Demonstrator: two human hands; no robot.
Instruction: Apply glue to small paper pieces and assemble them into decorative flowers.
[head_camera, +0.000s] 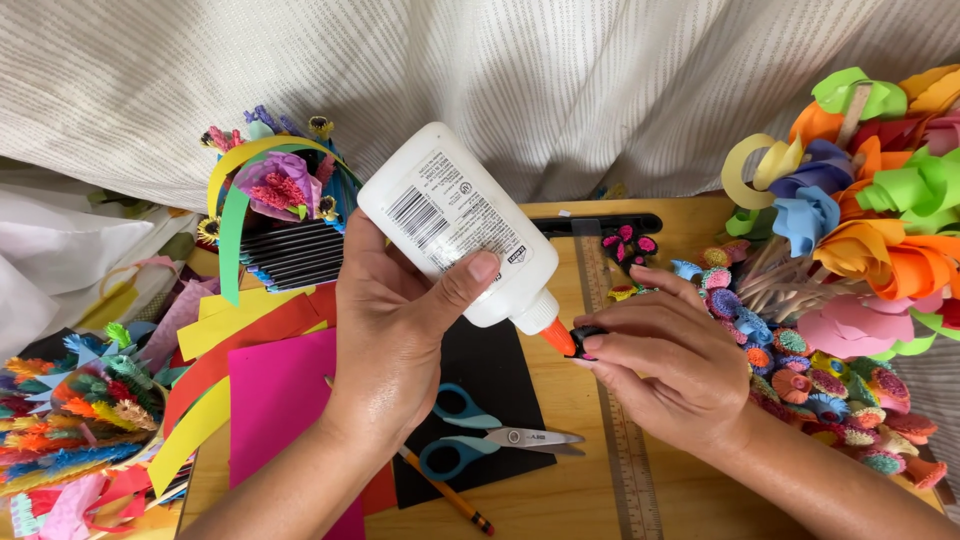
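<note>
Frame centre: left hand (385, 335) grips the white plastic glue bottle (458, 228), tipped so its orange nozzle (558, 338) touches the small black rolled paper piece (584, 336). Right hand (672, 362) pinches that piece steady. Blue-handled scissors (470, 433) lie below on black paper sheet (490, 370).

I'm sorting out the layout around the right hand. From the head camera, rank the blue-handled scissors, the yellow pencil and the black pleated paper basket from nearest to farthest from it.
1. Blue-handled scissors: on the black sheet, just left of the right hand.
2. Yellow pencil: lower left, near the desk's front edge.
3. Black pleated paper basket: far left, beyond the left hand.
</note>
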